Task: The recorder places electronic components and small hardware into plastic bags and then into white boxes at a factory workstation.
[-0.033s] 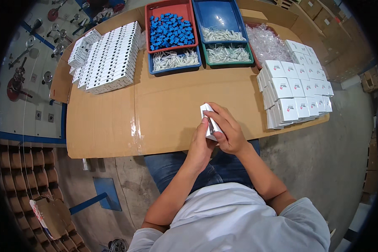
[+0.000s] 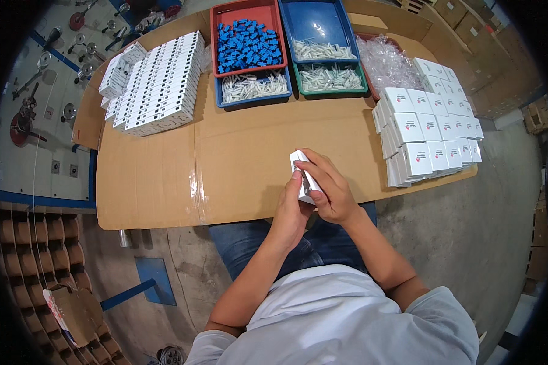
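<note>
Both hands hold one small white carton (image 2: 303, 190) just above the near edge of the cardboard-covered table. A dark opening or strip runs along its upper side; what lies inside cannot be made out. My left hand (image 2: 291, 212) is closed round the left side, its thumb near the dark strip. From the right, my right hand (image 2: 336, 193) grips the same carton, with fingers reaching over its far end and the thumb at its near end. The palms hide much of its lower part.
Flat white boxes (image 2: 161, 85) form a stack at the far left; white cartons (image 2: 421, 128) are piled at right. Between them stand a red tray (image 2: 248, 8) of blue parts, blue (image 2: 254, 102) and green trays (image 2: 333, 93) of white plugs, and clear plastic bags (image 2: 386, 64). Cardboard covers the table (image 2: 146, 182).
</note>
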`<action>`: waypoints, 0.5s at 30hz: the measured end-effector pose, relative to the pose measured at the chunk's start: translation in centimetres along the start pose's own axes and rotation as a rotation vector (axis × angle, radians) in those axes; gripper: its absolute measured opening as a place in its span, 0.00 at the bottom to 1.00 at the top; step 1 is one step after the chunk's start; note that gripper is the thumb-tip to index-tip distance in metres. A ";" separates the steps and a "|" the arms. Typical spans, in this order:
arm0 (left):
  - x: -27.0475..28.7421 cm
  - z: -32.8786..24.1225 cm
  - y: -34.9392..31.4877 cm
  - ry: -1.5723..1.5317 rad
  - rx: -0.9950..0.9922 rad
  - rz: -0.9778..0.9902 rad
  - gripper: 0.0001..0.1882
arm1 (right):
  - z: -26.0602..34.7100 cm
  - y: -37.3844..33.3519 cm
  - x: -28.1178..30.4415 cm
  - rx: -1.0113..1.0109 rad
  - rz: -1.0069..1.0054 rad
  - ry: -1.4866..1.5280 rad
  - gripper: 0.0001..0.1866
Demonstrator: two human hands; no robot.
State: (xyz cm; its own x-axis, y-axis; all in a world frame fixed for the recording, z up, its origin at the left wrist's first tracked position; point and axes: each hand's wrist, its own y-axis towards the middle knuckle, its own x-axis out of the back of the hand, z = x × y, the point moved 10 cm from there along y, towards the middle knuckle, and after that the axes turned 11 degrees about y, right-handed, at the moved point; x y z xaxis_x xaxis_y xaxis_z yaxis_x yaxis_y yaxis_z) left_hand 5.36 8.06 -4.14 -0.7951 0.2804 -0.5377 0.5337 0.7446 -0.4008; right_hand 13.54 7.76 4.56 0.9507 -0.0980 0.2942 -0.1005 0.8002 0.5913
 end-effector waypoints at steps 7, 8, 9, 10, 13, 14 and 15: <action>0.2 -0.1 0.1 -0.006 -0.027 0.027 0.28 | -1.2 -0.7 -0.1 -0.072 -0.038 0.091 0.32; 0.4 0.1 0.2 -0.045 -0.015 0.034 0.29 | -1.8 -0.9 -0.1 -0.071 -0.040 0.089 0.32; 0.7 0.2 0.3 -0.084 -0.004 0.040 0.30 | -3.8 -1.2 1.4 -0.174 -0.234 0.409 0.33; 1.6 0.2 0.4 -0.129 -0.016 0.031 0.32 | -5.9 -1.8 2.5 -0.275 -0.429 0.729 0.34; 3.4 -0.7 1.0 -0.207 -0.073 0.107 0.33 | -7.1 -1.8 4.9 -0.317 -0.487 0.660 0.32; 4.4 -0.9 1.4 -0.198 -0.097 0.060 0.32 | -7.6 -2.2 5.4 -0.349 -0.514 0.641 0.30; 5.2 -1.0 2.0 -0.187 -0.123 0.016 0.32 | -8.7 -3.0 5.6 -0.343 -0.521 0.638 0.30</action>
State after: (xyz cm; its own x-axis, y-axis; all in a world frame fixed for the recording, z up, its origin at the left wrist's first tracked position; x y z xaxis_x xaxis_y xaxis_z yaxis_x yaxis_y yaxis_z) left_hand 1.99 11.59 -7.04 -0.7138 0.1843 -0.6757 0.4976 0.8123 -0.3041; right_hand 21.70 9.95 -2.07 0.8439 -0.2322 -0.4837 0.3856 0.8894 0.2457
